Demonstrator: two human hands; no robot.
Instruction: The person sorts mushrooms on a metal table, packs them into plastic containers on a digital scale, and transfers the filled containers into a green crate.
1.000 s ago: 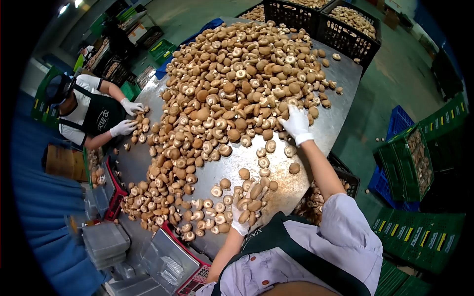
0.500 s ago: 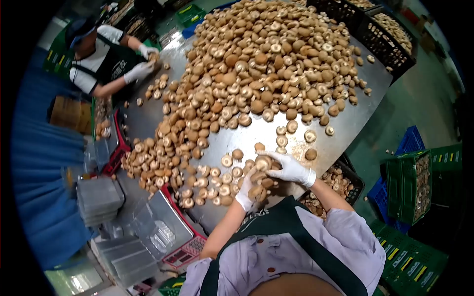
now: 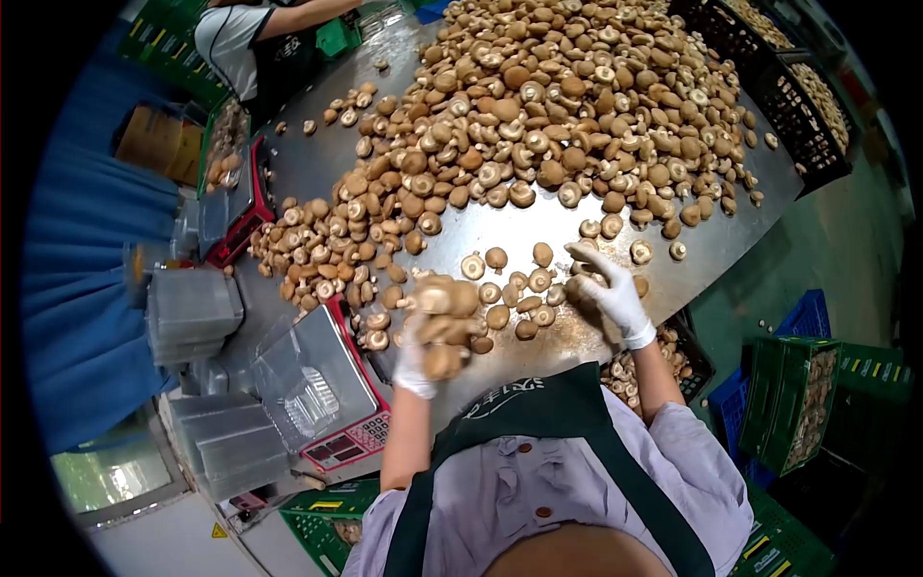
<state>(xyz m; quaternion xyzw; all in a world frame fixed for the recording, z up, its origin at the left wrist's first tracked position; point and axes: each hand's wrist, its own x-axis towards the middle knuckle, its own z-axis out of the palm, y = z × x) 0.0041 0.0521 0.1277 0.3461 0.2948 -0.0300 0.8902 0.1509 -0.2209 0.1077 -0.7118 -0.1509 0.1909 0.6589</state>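
Note:
Gloved in white, my left hand (image 3: pixel 413 363) is closed round several brown mushrooms (image 3: pixel 444 322), blurred by motion, above the near left part of the metal table (image 3: pixel 486 373). My right hand (image 3: pixel 615 295), also gloved, is low over the table to the right, fingers apart and bent, beside a few mushrooms at its fingertips. Between the hands lie several loose mushrooms (image 3: pixel 529 293), some stem up and some cap up. A large mushroom pile (image 3: pixel 577 106) covers the far part of the table and runs down to the left.
A red-edged scale (image 3: pixel 336 385) holds a clear plastic tray, with stacked trays (image 3: pixel 195 313) to its left. A second scale (image 3: pixel 240 207) stands beyond. Black crates (image 3: pixel 798 115) are at the back right, green crates (image 3: pixel 788 404) at the right. A co-worker (image 3: pixel 255 48) is at the far left.
My left hand has moved left with its mushrooms, and my right hand has parted from it to the right. The view has turned, and the co-worker is now mostly out of frame.

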